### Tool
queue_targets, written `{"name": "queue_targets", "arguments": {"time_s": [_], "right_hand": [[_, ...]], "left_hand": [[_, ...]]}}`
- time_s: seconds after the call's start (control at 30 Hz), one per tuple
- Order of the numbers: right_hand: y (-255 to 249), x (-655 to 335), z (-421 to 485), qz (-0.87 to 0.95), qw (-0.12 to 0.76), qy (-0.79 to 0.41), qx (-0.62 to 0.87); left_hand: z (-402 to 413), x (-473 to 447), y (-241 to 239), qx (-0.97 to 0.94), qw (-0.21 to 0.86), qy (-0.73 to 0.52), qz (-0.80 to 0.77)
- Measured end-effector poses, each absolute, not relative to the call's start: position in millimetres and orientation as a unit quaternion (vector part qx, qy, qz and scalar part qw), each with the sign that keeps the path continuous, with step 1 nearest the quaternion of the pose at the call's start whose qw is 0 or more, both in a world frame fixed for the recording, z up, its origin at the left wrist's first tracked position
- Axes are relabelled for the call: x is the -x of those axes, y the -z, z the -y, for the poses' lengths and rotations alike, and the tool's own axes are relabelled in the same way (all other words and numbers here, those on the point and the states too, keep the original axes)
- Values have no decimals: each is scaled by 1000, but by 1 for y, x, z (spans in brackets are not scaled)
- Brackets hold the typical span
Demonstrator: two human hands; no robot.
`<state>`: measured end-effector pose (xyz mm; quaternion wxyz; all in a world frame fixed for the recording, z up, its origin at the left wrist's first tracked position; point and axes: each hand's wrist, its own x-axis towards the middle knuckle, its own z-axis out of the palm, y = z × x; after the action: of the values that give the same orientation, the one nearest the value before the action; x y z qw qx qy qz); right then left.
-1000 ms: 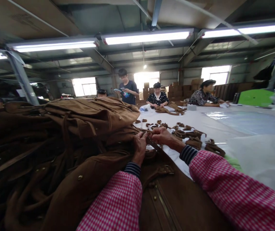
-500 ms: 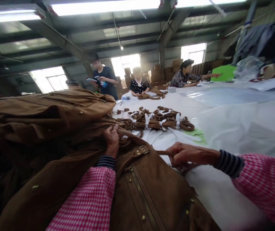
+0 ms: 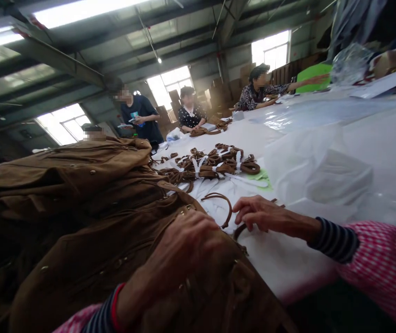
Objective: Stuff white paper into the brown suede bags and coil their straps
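Observation:
A brown fabric bag [image 3: 128,249] with brass-coloured studs and a buckle lies in front of me, below a pile of similar bags [image 3: 62,171]. My left hand [image 3: 180,243] is over the bag's top near the buckle. It is blurred and its fingertips are hidden, so its grip does not show. My right hand [image 3: 260,213], palm down with fingers loosely apart, hovers above the white table [image 3: 281,259] just right of the bag. A thin brown strap [image 3: 227,210] curves up beside its fingertips, and another strap piece passes under the hand.
Bundled brown straps [image 3: 215,166] tied with white strips lie beyond the bag. A green scrap [image 3: 262,178] and clear plastic sheeting [image 3: 316,171] are on the table. Several people work around the far side, one reaching toward a green sheet [image 3: 312,76].
My left hand has let go of the bag's upper edge and come nearer across the bag. My right hand has released the strap and its fingers have spread. The view has tilted.

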<state>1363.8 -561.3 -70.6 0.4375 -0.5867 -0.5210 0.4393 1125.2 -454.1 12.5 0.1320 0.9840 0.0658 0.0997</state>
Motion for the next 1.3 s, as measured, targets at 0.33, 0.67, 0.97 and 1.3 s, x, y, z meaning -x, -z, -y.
{"name": "queue_targets", "arguments": {"time_s": [0.33,0.67,0.97,1.3], "right_hand": [[77,-1347,589,789,261,-181,525],[87,-1347,583,837,202,39,508],[96,-1341,531,836,121,14,534],[80,-1341,547,815,93,-10,571]], "left_hand": [[547,-1108,70,-992,-95,-83,-25],[552,-1115,60,-995,-38,-92,-7],[542,-1107,78,-985,-113,-120,43],[557,-1106,74,-987,-87,-132,-13]]}}
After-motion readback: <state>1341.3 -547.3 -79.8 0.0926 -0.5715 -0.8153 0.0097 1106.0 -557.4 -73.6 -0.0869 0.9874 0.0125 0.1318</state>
